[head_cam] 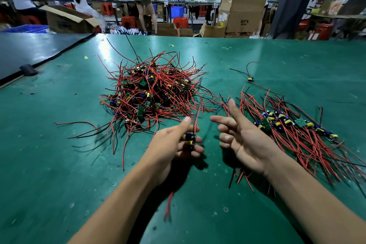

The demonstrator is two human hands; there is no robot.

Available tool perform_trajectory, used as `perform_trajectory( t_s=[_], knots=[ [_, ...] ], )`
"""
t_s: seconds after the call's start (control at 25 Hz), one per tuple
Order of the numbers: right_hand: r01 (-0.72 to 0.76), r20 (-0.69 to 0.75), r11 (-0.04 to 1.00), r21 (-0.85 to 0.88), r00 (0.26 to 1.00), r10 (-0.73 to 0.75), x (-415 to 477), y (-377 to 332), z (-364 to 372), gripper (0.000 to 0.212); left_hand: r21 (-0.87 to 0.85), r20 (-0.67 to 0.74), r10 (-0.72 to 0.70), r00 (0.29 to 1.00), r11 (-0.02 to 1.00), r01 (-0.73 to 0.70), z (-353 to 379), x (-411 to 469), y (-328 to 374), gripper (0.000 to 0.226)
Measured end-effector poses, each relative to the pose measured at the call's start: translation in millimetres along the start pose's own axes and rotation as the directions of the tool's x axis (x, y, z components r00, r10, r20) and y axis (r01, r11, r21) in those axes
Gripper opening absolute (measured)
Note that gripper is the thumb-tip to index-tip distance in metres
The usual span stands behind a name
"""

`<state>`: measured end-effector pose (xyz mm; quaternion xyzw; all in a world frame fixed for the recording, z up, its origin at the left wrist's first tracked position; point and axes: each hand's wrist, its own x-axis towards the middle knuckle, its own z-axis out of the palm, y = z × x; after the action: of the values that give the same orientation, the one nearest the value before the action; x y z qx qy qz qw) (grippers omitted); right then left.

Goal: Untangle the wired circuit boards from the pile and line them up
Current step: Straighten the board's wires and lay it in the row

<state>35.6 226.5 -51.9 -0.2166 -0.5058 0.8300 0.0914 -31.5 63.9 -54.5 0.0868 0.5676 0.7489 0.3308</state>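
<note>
Red-wired circuit board (190,141) pinched in the left grip (170,144), held short of the pile (152,89) ahead, probably teasing leads free. Meanwhile the right grip (243,136) is slack, empty.

Left forearm (118,194): bare, enters from the 7 o'clock corner and reaches toward 1 o'clock.
Left hand (170,144): thumb straight, pointing to 1 o'clock; fingers curled, pinching a small circuit board (189,141).
Right forearm (309,194): bare, enters from 5 o'clock and reaches toward 11 o'clock.
Right hand (245,138): palm turned to 9 o'clock; thumb toward 11 o'clock, index finger toward 9 o'clock, other fingers curled; any hold unclear.
Spacing: right hand at 3 o'clock of the left, near, apart.
</note>
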Motion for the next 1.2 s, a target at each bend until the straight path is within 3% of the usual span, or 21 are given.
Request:
perform_trajectory(
  t_s=[0.12,0.24,0.32,0.44,0.64,0.72,0.88,1.04,1.12,1.2],
  knots=[
    [0.118,0.024,0.955,-0.271,0.993,-0.116,-6.7,13.3,6.5,0.05,-0.231,-0.009,-0.031,0.999,0.972,0.028,-5.2,3.7,6.9,0.039],
    [0.264,0.124,0.736,-0.624,0.963,-0.241,-14.9,23.5,13.0,0.044,-0.264,0.002,0.046,0.999,0.964,-0.044,-6.8,1.9,6.9,0.025],
    [0.333,0.219,0.599,-0.728,0.941,-0.257,-18.1,27.7,16.0,0.034,-0.223,0.0,0.081,0.997,0.972,-0.078,-4.9,0.5,5.2,0.025],
    [0.364,0.278,0.558,-0.746,0.931,-0.237,-20.0,29.3,20.2,0.024,-0.227,0.018,0.071,0.997,0.972,-0.065,-1.2,-1.2,3.1,0.029],
    [0.331,0.36,0.67,-0.665,0.928,-0.101,-24.2,19.9,18.7,0.019,-0.305,-0.038,0.089,0.995,0.948,-0.096,-5.0,-0.2,7.4,0.024],
    [0.354,0.413,0.593,-0.723,0.91,-0.04,-26.0,17.0,17.0,0.02,-0.295,-0.091,0.154,0.984,0.94,-0.174,-12.1,2.8,13.4,0.02],
    [0.438,0.422,0.27,-0.858,0.899,-0.117,-21.5,17.4,12.4,0.022,-0.323,-0.182,0.228,0.957,0.905,-0.277,-28.3,7.5,24.0,0.018],
    [0.484,0.469,0.106,-0.869,0.872,-0.142,-17.3,15.9,3.8,0.031,-0.333,-0.187,0.238,0.953,0.897,-0.289,-32.1,9.9,22.7,0.017],
    [0.52,0.511,0.058,-0.852,0.851,-0.118,-17.8,19.8,3.0,0.034,-0.335,-0.183,0.207,0.961,0.906,-0.259,-32.4,11.7,20.8,0.018],
    [0.582,0.565,0.121,-0.804,0.812,-0.148,-19.3,23.8,5.8,0.032,-0.351,-0.186,0.163,0.969,0.91,-0.221,-34.5,13.2,20.0,0.02]
  ],
)
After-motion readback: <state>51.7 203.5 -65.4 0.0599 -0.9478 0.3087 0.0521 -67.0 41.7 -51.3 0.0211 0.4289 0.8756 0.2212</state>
